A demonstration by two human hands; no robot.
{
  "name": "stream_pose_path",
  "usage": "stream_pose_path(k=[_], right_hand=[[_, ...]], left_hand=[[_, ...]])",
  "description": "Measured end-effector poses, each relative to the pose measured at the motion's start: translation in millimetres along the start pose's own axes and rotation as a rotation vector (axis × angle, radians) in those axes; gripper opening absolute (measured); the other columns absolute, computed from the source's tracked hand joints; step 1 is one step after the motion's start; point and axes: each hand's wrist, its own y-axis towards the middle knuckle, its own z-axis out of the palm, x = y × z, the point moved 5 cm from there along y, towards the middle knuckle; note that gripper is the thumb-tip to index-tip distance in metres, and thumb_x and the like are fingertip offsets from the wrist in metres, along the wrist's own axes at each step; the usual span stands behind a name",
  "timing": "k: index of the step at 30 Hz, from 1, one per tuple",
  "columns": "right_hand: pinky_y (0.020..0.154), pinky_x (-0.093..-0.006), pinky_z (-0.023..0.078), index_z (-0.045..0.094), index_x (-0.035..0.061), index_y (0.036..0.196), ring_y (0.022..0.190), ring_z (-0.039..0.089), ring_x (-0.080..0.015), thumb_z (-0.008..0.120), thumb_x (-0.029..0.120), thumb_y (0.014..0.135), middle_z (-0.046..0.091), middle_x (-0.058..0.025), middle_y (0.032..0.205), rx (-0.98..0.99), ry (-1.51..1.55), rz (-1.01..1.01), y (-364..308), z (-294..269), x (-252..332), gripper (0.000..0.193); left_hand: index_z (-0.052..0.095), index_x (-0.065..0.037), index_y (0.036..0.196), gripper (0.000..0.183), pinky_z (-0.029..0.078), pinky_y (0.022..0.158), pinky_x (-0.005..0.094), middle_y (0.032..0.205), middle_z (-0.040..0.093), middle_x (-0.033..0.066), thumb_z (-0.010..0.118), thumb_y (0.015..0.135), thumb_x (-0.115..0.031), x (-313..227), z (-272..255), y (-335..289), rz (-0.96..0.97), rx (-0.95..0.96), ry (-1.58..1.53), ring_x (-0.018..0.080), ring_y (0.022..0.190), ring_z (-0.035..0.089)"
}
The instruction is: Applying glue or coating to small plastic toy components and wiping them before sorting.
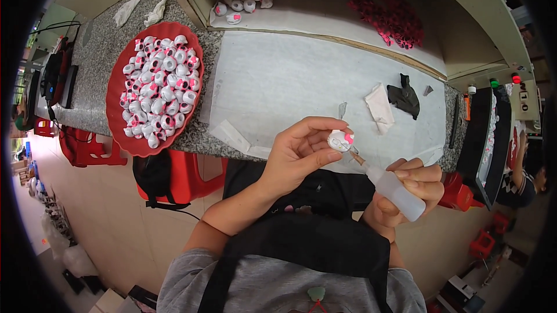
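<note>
Left hand [304,152]: pinching white-and-pink piece [339,141] near the surface [96,84]'s front edge. Right hand [413,188]: gripping squeeze bottle [400,196] — over-squeezing could smear the piece.

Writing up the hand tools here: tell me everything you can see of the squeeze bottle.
The squeeze bottle is small, whitish and translucent, apparently soft plastic, tapering to a narrow nozzle with a tan section. The right hand grips its body. It lies tilted, base toward the lower right, nozzle toward the white-and-pink piece; whether the tip touches that is unclear. How full it is can't be told.
</note>
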Motion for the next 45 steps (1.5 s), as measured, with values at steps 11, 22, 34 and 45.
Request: stream_pose_path(k=[11,22,34,45], right_hand=[[0.044,-0.0216,0.039,0.043,0.0053,0.080,0.053,0.042,-0.0111,0.072,0.021,0.057,0.042,-0.0065,0.073,0.028,0.010,0.001,-1.0,2.1,-0.5,0.040],[0.045,-0.0217,0.039,0.042,0.0053,0.079,0.053,0.043,-0.0115,0.072,0.018,0.057,0.042,-0.0065,0.072,0.043,-0.023,0.025,-1.5,-1.3,-5.8,0.039],[0.054,-0.0223,0.041,0.037,0.0033,0.078,0.067,0.048,-0.0138,0.053,-0.004,0.065,0.043,-0.0084,0.079,0.017,0.133,0.457,29.5,-9.2,-67.0,0.022],[0.062,-0.0326,0.043,0.051,0.0040,0.088,0.069,0.052,-0.0259,0.056,0.007,0.066,0.053,-0.0113,0.081,0.489,-0.943,0.140,131.9,4.1,-213.8,0.022]], left_hand=[[0.048,0.004,0.098,0.030,0.039,0.077,0.0277,0.097,0.046,0.0130,0.054,0.068,0.008,-7.8,4.6,-2.1,0.221,0.022,0.412,0.0182,0.091,0.046],[0.049,0.003,0.097,0.030,0.036,0.080,0.0278,0.099,0.046,0.0130,0.053,0.068,0.008,-10.1,1.9,1.4,0.251,-0.017,0.492,0.0182,0.092,0.045],[0.044,0.003,0.100,0.032,0.040,0.075,0.0250,0.096,0.050,0.0113,0.051,0.069,0.009,-53.7,-52.6,-1.7,0.434,-0.401,0.238,0.0147,0.084,0.050],[0.044,0.002,0.100,0.033,0.041,0.076,0.0253,0.096,0.050,0.0126,0.051,0.068,0.009,-60.7,-56.2,-9.3,0.451,-0.377,0.235,0.0148,0.084,0.051]])
